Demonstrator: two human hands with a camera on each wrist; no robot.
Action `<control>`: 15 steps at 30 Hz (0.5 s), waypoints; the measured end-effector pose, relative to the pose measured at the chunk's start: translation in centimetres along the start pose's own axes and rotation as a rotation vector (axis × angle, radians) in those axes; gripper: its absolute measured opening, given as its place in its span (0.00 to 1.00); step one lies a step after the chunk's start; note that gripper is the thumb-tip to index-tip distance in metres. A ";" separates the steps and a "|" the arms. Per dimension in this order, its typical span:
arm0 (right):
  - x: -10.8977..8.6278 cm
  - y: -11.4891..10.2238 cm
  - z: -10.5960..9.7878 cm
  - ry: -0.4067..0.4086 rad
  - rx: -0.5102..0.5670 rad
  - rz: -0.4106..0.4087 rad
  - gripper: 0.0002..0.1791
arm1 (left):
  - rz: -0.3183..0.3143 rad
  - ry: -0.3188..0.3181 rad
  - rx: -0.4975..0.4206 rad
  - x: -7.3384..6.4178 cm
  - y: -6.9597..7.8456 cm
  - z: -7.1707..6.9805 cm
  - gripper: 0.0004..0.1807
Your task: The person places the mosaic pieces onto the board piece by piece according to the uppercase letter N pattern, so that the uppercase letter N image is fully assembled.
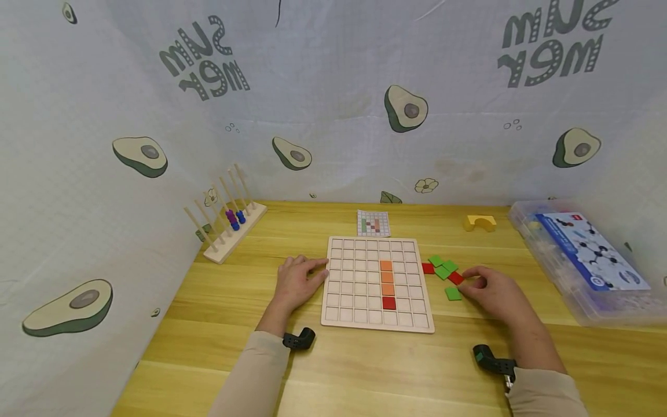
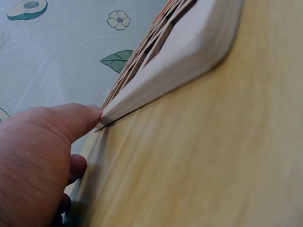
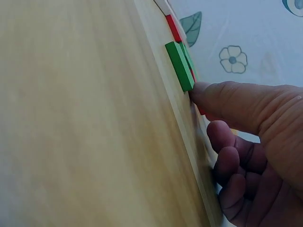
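The left hand [image 1: 296,282] rests flat, fingers straight, steadying the grid board [image 1: 376,284] on the surface, while the right hand [image 1: 492,291] seemingly pinches a red tile [image 1: 455,278] beside it, next needing a lift toward an open cell.

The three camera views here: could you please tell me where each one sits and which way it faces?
Head: worn high, looking forward and down at the grid board, loose tiles and table; both forearms, left hand and right hand show.
Left wrist: low by the tabletop, facing along it at the board's edge; the thumb touches it.
Right wrist: low by the tabletop, facing a green tile; thumb and curled fingers show.
Shared: the board appears in head and left wrist views, the tiles in head and right wrist views.
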State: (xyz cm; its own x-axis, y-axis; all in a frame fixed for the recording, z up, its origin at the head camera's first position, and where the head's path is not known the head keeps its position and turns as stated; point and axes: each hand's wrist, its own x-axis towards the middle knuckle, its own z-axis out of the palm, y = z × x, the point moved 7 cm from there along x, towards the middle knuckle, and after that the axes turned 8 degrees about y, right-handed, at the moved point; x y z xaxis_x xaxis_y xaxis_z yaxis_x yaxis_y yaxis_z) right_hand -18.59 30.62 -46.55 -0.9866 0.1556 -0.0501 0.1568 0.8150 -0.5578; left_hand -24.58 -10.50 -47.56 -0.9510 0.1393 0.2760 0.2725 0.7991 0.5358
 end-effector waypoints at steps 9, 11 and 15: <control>0.1 -0.2 0.0 0.006 -0.025 0.015 0.24 | 0.003 -0.001 -0.002 0.1 0.0 0.0 0.18; 0.1 -0.2 0.1 0.009 -0.029 0.016 0.24 | 0.005 -0.001 -0.004 0.1 0.1 -0.1 0.18; 0.1 -0.1 0.1 0.017 -0.034 0.020 0.23 | 0.013 0.011 -0.001 0.0 0.2 -0.1 0.17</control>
State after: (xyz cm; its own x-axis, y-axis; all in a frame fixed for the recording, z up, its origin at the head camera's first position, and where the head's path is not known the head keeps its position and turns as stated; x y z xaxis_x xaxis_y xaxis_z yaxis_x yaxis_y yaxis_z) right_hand -18.76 30.46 -46.61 -0.9824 0.1810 -0.0465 0.1780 0.8300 -0.5287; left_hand -24.48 -10.45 -47.36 -0.9457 0.1432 0.2916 0.2849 0.7969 0.5327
